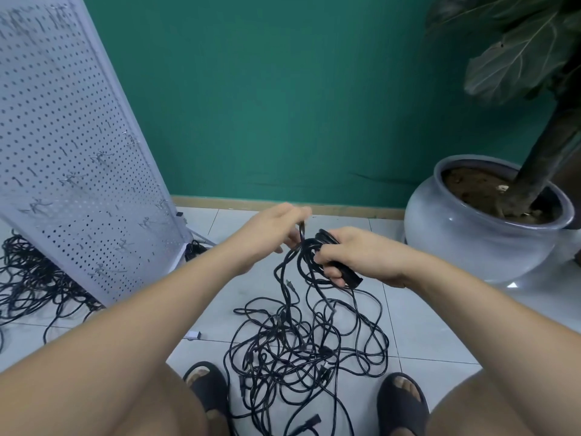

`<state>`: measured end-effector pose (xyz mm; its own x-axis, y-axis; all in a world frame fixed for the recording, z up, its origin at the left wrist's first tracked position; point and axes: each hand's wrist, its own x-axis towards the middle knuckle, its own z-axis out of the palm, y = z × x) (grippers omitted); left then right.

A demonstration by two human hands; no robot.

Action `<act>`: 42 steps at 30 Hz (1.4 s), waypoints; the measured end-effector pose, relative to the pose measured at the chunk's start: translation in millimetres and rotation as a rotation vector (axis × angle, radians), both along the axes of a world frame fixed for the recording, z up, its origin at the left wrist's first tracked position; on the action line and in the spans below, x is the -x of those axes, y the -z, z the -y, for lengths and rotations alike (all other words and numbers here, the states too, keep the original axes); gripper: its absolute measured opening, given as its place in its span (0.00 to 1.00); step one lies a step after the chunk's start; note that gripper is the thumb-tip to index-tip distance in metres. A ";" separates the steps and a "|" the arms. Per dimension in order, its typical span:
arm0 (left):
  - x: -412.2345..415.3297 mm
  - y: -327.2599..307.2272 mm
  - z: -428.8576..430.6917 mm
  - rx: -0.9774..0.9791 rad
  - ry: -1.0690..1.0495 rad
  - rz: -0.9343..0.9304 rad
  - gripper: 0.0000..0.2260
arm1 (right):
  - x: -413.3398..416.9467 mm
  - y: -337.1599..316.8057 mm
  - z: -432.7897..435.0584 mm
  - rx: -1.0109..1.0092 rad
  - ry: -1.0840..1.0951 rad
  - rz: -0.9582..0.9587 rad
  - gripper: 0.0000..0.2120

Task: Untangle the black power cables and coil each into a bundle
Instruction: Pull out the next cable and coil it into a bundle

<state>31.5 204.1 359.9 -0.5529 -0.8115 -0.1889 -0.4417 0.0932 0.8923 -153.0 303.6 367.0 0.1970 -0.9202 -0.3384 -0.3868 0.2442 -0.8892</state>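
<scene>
On the pale tiled floor (pixel 424 335) before a green wall (pixel 283 105), tangled black cables (pixel 308 350) are lying; the right hand (pixel 358 256) is gripping a coiled bundle (pixel 325 239), the left hand (pixel 276 228) pinching a strand (pixel 302 231) above.

black cables (pixel 308 350) | teal wall (pixel 267 89) | white perforated pegboard (pixel 63 152) | pale grey pot (pixel 481 234) | black sandals (pixel 404 401)

No text, label, brand or number can be read on the black power cables (pixel 325 351), the pegboard (pixel 72 158) or the plant pot (pixel 465 247).
</scene>
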 end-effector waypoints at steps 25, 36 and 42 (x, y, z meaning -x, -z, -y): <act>-16.5 24.0 48.7 0.483 -0.047 0.132 0.13 | 34.3 -24.9 2.7 0.031 0.255 0.359 0.17; 18.1 9.8 -2.5 0.592 -0.046 -0.260 0.05 | 10.2 -33.0 -4.7 0.130 0.264 0.476 0.13; 16.8 -13.9 -4.0 0.322 -0.147 -0.448 0.03 | 14.0 -36.8 -4.0 0.197 0.324 0.421 0.13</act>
